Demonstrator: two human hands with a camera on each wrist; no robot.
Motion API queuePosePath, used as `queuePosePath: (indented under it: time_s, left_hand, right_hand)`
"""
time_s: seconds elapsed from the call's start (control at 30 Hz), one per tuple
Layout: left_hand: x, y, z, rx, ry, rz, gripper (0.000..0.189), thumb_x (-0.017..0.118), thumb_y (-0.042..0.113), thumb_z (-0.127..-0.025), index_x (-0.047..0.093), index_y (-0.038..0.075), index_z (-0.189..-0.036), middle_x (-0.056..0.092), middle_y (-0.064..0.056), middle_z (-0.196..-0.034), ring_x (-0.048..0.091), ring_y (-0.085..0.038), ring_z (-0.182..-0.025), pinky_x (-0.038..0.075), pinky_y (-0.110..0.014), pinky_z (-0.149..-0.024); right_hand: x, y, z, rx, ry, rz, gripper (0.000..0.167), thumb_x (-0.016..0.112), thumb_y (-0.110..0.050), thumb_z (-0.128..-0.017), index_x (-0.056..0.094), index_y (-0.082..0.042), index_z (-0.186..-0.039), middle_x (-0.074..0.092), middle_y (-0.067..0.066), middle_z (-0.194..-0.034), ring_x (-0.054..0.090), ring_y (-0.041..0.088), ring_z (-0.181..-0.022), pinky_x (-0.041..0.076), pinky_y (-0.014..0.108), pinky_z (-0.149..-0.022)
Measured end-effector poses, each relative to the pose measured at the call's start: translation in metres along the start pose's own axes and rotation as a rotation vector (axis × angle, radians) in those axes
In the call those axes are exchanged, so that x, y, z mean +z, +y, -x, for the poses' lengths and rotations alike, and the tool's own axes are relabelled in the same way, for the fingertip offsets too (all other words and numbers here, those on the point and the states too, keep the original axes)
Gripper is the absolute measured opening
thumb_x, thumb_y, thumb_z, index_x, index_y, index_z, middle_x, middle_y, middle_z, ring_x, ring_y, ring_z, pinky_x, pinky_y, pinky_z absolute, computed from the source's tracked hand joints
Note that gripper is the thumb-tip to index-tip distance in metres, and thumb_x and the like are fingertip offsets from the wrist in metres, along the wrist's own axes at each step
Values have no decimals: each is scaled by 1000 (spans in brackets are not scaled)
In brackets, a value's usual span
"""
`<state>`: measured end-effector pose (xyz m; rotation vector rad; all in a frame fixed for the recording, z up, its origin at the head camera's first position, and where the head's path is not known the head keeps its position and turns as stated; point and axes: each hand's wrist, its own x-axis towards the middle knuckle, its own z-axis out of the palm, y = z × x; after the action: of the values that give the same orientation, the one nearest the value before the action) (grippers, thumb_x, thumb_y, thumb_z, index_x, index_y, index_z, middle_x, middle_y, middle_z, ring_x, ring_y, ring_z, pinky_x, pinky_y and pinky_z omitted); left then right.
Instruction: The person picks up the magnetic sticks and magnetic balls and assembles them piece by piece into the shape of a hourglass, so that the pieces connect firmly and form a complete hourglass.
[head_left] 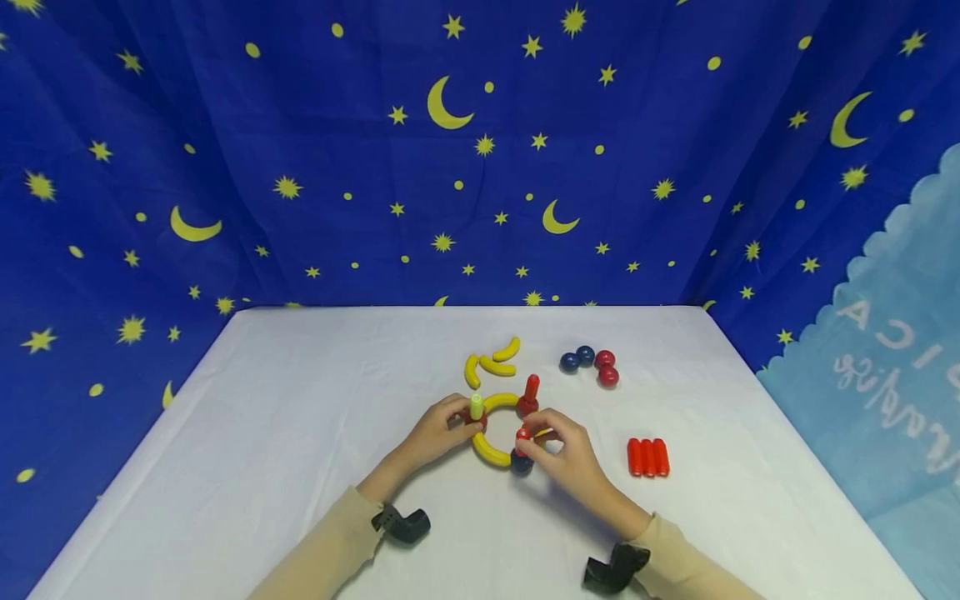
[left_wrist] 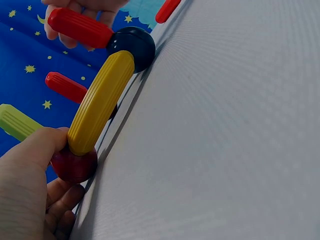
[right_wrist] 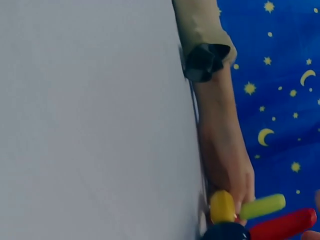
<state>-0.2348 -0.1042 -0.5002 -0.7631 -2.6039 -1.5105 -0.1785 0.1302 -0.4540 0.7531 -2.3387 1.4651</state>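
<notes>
A ring of curved yellow rods (head_left: 491, 451) joined by balls lies on the table. My left hand (head_left: 437, 431) grips the red ball (left_wrist: 75, 167) at the ring's left, thumb beside the yellow rod's end. From that ball rises a light green rod (head_left: 476, 406). My right hand (head_left: 572, 450) pinches the upper part of a red rod (left_wrist: 80, 27), which stands in the dark blue ball (left_wrist: 137, 50) at the ring's near side. Another upright red rod (head_left: 532, 387) stands in a red ball (head_left: 528, 407) at the far right of the ring. My right hand partly hides the ring's right side.
Several loose curved yellow rods (head_left: 498, 367) lie beyond the ring. Two dark blue balls (head_left: 570, 362) and two red balls (head_left: 608, 377) sit at the back right. Three red rods (head_left: 648, 457) lie side by side to the right on the white table (head_left: 300, 433).
</notes>
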Motion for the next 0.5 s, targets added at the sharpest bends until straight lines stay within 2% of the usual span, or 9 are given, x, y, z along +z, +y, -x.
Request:
queuePosePath:
  time_s: [0.1,0.23,0.37,0.5]
  left_hand:
    - [0,0,0,1,-2,3,12,69,21,-87,66,13,-96,63,0,-96,57,-9,-89,48,-30,-87]
    - [-1,0,1,20,-5,8,11,68,20,-87,66,13,-96,63,-2,-95,57,-10,-89,49,-29,-87]
    - [-1,1,1,14,-15,22,11,68,20,-88,66,12,-96,63,-3,-96,57,-12,-89,48,-30,-88]
    - [0,2,0,13,-12,26,10,68,19,-88,66,13,-95,63,-3,-97,58,-14,-90,48,-31,-88]
  right_hand:
    - [-11,-6,-9,36,60,40,13,67,4,-83,65,3,-96,69,17,-91,63,9,-83,56,30,-72]
    - [-25,17,-22,54,182,116,10,65,4,-84,66,4,-94,69,17,-90,62,5,-81,54,21,-71]
    - [-42,52,-37,67,307,195,13,66,5,-81,67,5,-94,68,16,-89,63,19,-81,54,24,-70]
    - [-58,72,-50,128,393,278,16,65,8,-79,66,8,-95,66,21,-92,63,32,-83,54,36,-73]
